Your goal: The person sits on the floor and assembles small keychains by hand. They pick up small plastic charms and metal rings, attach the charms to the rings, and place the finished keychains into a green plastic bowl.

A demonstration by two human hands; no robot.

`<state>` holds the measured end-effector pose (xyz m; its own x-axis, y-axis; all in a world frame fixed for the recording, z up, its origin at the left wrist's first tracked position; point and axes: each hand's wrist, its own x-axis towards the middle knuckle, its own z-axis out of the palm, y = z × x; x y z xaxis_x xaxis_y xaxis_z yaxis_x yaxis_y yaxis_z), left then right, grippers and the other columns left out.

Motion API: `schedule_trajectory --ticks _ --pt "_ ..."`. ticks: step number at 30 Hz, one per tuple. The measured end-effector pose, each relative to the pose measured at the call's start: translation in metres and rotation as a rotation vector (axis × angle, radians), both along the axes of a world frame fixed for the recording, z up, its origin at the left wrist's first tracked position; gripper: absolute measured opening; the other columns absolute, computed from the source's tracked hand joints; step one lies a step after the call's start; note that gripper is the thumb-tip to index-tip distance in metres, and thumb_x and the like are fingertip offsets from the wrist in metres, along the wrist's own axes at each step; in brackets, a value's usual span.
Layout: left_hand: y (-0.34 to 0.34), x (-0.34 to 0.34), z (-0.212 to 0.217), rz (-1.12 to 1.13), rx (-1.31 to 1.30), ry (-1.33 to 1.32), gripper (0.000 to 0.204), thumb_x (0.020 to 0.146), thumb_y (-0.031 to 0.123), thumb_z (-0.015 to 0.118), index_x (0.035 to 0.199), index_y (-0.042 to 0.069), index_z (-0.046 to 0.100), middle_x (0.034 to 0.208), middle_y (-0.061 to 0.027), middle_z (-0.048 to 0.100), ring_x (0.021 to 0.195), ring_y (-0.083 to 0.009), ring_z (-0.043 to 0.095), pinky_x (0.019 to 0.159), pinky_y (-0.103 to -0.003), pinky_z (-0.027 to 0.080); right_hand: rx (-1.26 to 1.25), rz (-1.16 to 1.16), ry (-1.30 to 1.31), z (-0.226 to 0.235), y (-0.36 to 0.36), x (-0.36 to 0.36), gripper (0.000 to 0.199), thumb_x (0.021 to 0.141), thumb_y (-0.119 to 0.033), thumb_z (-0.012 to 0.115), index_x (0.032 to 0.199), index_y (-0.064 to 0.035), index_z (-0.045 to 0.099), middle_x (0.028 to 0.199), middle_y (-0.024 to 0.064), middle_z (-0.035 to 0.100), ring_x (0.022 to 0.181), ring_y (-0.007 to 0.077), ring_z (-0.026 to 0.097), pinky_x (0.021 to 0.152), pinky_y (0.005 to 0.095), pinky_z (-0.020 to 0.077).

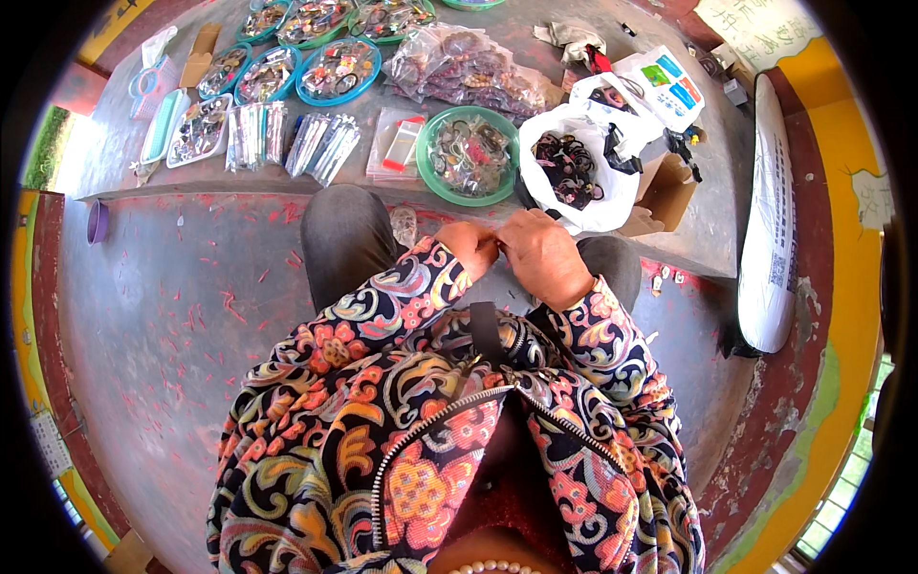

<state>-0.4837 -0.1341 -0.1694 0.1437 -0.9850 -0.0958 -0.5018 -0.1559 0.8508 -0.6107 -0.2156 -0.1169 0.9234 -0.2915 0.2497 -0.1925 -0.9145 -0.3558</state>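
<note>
My left hand (469,248) and my right hand (546,256) meet in front of my lap, between my knees. Both have their fingers pinched together at the fingertips; whatever they hold is too small or hidden to make out. Just beyond them, on the raised ledge, sits a green round basket (427,182) with small accessories in clear wrapping. Right of it stands an open white plastic bag (612,206) holding a heap of dark hair-tie-like bands (566,170) with small coloured pieces.
Blue round baskets (304,88) of small trinkets stand at the far left. Nearer lie bundles of slim packets (323,145) and a red-and-white card (403,145). Clear bags of beads (469,72) lie behind. An open cardboard box (666,194) and a long white sack (768,220) are at right.
</note>
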Motion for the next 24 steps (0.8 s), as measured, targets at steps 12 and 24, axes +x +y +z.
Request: schedule_trajectory --ticks 12,24 --pt "0.003 -0.002 0.0 0.037 -0.068 0.043 0.021 0.076 0.022 0.05 0.084 0.007 0.061 0.067 -0.0172 0.057 0.066 -0.0307 0.057 0.057 -0.036 0.043 0.165 -0.059 -0.099 0.006 0.005 0.0 0.012 0.064 0.0 0.054 0.075 -0.0022 0.052 0.076 0.0132 0.052 0.071 0.0311 0.052 0.062 0.0364 0.0425" --pt "0.003 -0.001 -0.003 -0.01 -0.038 0.044 0.02 0.077 0.023 0.05 0.08 0.006 0.061 0.063 -0.0162 0.056 0.061 -0.0288 0.057 0.054 -0.035 0.042 0.03 0.026 -0.06 -0.001 -0.001 -0.003 0.013 0.065 0.002 0.052 0.076 -0.0018 0.057 0.074 0.0111 0.053 0.069 0.0287 0.052 0.061 0.0336 0.0431"
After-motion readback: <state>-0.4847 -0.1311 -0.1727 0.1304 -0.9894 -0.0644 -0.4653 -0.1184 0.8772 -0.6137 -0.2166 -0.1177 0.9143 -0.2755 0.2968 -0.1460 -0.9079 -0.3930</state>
